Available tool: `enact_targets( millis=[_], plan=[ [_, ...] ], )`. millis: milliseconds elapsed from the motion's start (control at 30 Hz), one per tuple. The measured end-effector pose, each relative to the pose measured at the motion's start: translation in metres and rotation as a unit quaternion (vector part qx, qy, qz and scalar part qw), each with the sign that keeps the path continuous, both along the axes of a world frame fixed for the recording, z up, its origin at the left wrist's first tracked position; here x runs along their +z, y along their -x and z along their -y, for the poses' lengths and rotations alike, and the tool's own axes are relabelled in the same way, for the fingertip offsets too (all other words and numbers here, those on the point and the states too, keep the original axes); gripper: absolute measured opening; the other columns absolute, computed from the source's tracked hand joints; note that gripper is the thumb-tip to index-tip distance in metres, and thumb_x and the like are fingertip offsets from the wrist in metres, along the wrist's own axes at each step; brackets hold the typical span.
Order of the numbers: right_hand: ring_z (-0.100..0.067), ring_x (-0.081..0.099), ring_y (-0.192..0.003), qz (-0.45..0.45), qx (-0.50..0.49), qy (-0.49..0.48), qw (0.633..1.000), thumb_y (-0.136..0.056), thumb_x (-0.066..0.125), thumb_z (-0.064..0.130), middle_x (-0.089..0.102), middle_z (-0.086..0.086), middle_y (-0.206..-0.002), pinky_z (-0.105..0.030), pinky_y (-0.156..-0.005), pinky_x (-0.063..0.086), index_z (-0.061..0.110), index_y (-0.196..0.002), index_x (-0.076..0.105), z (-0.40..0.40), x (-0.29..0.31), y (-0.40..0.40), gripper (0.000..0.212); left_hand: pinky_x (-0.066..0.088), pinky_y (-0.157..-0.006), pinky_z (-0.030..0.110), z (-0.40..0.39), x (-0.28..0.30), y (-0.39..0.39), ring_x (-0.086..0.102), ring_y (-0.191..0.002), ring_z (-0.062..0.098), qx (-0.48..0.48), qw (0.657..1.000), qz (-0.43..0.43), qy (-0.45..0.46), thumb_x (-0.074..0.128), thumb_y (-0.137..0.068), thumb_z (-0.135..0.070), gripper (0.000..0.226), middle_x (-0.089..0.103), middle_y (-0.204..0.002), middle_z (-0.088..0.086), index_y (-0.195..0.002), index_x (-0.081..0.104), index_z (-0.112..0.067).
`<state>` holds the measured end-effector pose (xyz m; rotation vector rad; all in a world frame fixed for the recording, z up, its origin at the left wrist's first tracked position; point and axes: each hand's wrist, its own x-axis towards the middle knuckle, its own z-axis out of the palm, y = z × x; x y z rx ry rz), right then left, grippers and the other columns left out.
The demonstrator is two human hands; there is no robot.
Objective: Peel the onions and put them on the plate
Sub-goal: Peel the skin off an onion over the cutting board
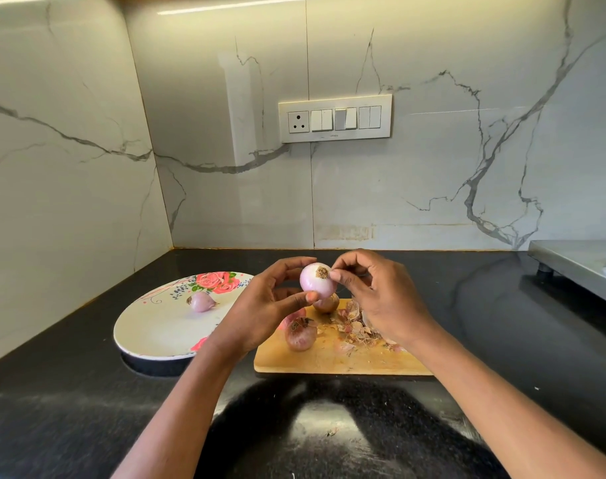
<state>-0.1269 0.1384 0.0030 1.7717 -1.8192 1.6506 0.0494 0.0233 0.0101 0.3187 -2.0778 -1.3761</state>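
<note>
A pale pink, mostly peeled onion [316, 280] is held up above the wooden cutting board [332, 357]. My left hand [267, 305] grips it from the left and below. My right hand [381, 299] pinches at its brown root end from the right. One peeled onion [201, 301] lies on the white floral plate [156, 326] to the left. On the board sit an unpeeled reddish onion [299, 335] and a brownish one [327, 303], partly hidden behind my hands.
A heap of dry onion skins [358, 324] covers the board's right half. The black counter [87, 392] runs into a marble wall corner. A steel stand [577, 267] sits at the far right. A switch panel [334, 118] is on the back wall.
</note>
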Motion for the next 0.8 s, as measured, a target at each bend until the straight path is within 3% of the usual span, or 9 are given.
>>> enact_targets(
  millis=[67,267,367,467,567,700,800],
  plan=[
    [-0.007,0.066,-0.082,0.01,-0.014,0.002,1.0,-0.096,0.068,0.023,0.071,0.009,-0.089,-0.019,-0.07,0.052,0.017,-0.099,0.07,0.001,0.0,0.0,0.007,0.059,-0.094,0.04,-0.001,0.0,0.0,0.071,-0.111,0.015,-0.005,1.0,0.003,-0.003,0.074,-0.086,-0.015,0.052,0.066,-0.129,-0.003,-0.134,0.058,-0.025],
    [-0.009,0.068,-0.073,0.052,-0.052,0.0,0.997,-0.096,0.068,0.02,0.071,0.005,-0.081,-0.034,-0.072,0.06,0.016,-0.097,0.07,-0.003,0.003,0.012,0.004,0.059,-0.094,0.035,0.001,-0.001,0.0,0.069,-0.114,0.013,-0.011,1.0,-0.001,-0.01,0.074,-0.082,-0.021,0.053,0.066,-0.128,-0.004,-0.133,0.059,-0.028],
    [-0.01,0.066,-0.077,-0.044,-0.082,-0.099,0.991,-0.099,0.064,0.027,0.07,0.007,-0.084,-0.033,-0.071,0.055,0.018,-0.096,0.075,-0.007,0.0,0.018,0.015,0.059,-0.095,0.035,0.002,-0.001,0.0,0.068,-0.114,0.012,-0.006,1.0,-0.001,-0.011,0.075,-0.081,-0.025,0.054,0.066,-0.128,-0.004,-0.133,0.059,-0.029],
    [-0.002,0.066,-0.086,-0.054,-0.086,-0.139,0.985,-0.097,0.066,0.021,0.072,0.01,-0.094,-0.019,-0.074,0.051,0.024,-0.104,0.076,-0.011,0.001,0.022,0.013,0.059,-0.095,0.036,0.003,-0.001,0.0,0.068,-0.113,0.01,0.003,1.0,-0.004,-0.009,0.074,-0.081,-0.027,0.053,0.066,-0.126,-0.005,-0.132,0.059,-0.029],
    [0.007,0.065,-0.094,-0.015,-0.066,-0.127,0.99,-0.094,0.068,0.006,0.07,0.016,-0.107,-0.005,-0.078,0.047,0.028,-0.113,0.073,-0.014,0.004,0.023,0.03,0.058,-0.097,0.037,0.004,-0.001,0.0,0.067,-0.112,0.007,0.015,1.0,0.0,-0.005,0.073,-0.082,-0.029,0.052,0.067,-0.125,-0.006,-0.132,0.059,-0.03],
    [0.007,0.066,-0.093,0.019,-0.029,-0.108,0.993,-0.094,0.069,0.01,0.069,0.022,-0.105,-0.014,-0.08,0.054,0.04,-0.114,0.068,-0.016,0.011,0.019,0.036,0.059,-0.095,0.038,0.006,-0.002,0.001,0.066,-0.114,0.008,0.015,1.0,-0.002,-0.001,0.074,-0.082,-0.031,0.051,0.068,-0.123,-0.009,-0.132,0.06,-0.031],
    [-0.002,0.065,-0.108,0.054,0.066,-0.151,0.985,-0.084,0.081,0.026,0.064,0.021,-0.122,-0.027,-0.091,0.055,0.052,-0.126,0.058,-0.016,0.013,0.008,0.054,0.06,-0.089,0.036,0.006,-0.003,0.001,0.067,-0.113,0.013,0.011,1.0,-0.011,-0.006,0.073,-0.083,-0.03,0.05,0.07,-0.122,-0.008,-0.131,0.06,-0.029]
  ],
)
